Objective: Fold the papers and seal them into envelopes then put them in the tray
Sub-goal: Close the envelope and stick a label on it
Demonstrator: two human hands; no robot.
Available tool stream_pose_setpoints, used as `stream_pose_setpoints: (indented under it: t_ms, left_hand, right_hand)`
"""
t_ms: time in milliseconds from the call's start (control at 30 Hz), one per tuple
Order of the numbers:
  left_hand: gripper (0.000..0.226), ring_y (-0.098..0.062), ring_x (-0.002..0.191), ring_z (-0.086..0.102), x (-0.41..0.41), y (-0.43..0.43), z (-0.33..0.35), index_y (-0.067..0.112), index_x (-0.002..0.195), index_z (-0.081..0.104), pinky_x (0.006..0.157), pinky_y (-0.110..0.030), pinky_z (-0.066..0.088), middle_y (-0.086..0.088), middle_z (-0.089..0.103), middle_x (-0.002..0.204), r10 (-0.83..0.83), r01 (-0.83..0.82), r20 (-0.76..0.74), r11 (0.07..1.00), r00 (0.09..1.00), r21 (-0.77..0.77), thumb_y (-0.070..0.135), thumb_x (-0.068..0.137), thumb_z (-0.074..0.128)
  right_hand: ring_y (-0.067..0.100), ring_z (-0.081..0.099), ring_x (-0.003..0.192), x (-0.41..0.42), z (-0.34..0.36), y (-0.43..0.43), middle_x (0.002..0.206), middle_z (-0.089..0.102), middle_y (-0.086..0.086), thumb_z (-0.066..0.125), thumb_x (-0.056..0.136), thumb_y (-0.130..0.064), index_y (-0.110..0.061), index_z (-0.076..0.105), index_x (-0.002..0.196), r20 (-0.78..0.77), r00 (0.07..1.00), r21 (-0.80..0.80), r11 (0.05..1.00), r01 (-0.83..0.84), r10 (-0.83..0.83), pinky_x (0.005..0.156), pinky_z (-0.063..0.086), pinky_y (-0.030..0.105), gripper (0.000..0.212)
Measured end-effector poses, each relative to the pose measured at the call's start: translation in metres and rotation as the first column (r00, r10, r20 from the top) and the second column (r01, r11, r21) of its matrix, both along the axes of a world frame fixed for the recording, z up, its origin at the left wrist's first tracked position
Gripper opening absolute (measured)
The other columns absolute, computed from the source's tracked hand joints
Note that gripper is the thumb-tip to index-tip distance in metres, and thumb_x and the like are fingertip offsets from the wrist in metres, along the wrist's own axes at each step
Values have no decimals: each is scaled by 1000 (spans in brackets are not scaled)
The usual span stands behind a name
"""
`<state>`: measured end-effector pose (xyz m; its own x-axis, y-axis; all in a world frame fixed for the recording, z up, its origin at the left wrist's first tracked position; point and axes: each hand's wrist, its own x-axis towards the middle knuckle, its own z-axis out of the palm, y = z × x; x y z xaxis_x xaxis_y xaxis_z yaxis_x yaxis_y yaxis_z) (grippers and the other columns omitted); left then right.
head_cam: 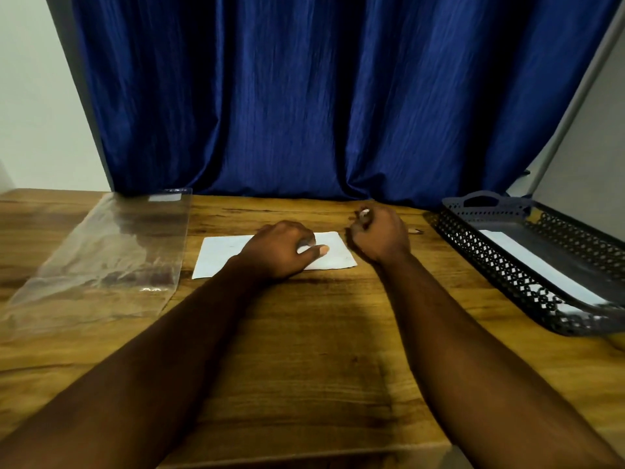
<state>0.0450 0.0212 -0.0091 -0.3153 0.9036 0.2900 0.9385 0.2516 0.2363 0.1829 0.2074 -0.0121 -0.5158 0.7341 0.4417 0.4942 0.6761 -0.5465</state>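
Envelope (220, 255) pressed by left hand (280, 252), fingers (299, 232) bent; right hand (382, 235) curled, grasp unclear; tray (487, 262) right, plastic (101, 252) left.

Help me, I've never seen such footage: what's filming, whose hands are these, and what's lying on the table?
There is no machine here. One camera worn on a person's head looks down at their two bare hands. The left hand rests on a white rectangular paper on the brown wooden table. The right hand is beside it with its fingers curled; whether it holds anything is unclear. To the left lies a clear plastic sleeve. To the right stands a dark grey perforated plastic tray with a flat white envelope inside. A blue curtain hangs behind.
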Motion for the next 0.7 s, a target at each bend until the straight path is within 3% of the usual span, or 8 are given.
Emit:
stream_pose_setpoints:
  t_ms: [100, 167, 267, 500, 600, 700]
  left_hand:
    - [59, -13, 122, 54, 5, 4, 4, 27, 125, 70, 106, -42, 43, 8, 67, 133, 24, -23, -28, 999, 999, 31, 73, 101, 41]
    - [62, -15, 126, 53, 5, 7, 4, 27, 129, 68, 109, -44, 41, 7, 66, 137, 29, -27, -50, 999, 998, 36, 73, 101, 39]
    - [61, -15, 127, 51, 2, 12, 3, 27, 130, 68, 110, -44, 40, 7, 65, 137, 41, -38, -79, 999, 996, 33, 73, 101, 39]
    - [53, -16, 130, 49, -3, 18, 1, 30, 126, 68, 109, -43, 36, 8, 64, 139, 69, -68, -86, 998, 994, 16, 70, 100, 46]
    - [48, -15, 129, 50, -2, 14, 1, 30, 124, 69, 107, -42, 36, 8, 65, 137, 78, -72, -73, 994, 994, 78, 67, 100, 51]
    - [44, -16, 129, 50, -4, 9, 1, 30, 132, 65, 110, -43, 39, 8, 63, 138, 101, -92, -53, 984, 993, 152, 60, 101, 56]
  right_hand:
    - [35, 52, 132, -2, -2, 25, 137, 61, 11, 66, 92, -37, -29, 57, 143, 82, 985, 69, 987, 148, -154, 112, 41, 60, 52]
    - [37, 43, 142, -8, -4, 35, 149, 54, 12, 64, 94, -47, -33, 47, 154, 237, 947, 94, 975, 201, -218, 118, 28, 63, 65]
    - [34, 41, 146, -20, -5, 37, 150, 57, 8, 57, 97, -58, -36, 56, 147, 363, 894, 132, 964, 230, -263, 120, 15, 67, 54]
    - [29, 56, 128, -18, -6, 36, 119, 75, 3, 73, 92, -49, -33, 76, 116, 235, 924, 109, 953, 283, -301, 117, 19, 57, 29]
    - [27, 56, 125, -18, -1, 31, 116, 74, 2, 74, 91, -53, -33, 76, 115, 174, 946, 152, 957, 248, -273, 114, 23, 56, 32]
    - [22, 55, 125, -23, 5, 22, 119, 73, -6, 74, 87, -60, -36, 76, 115, 37, 990, 88, 987, 133, -137, 114, 30, 55, 37]
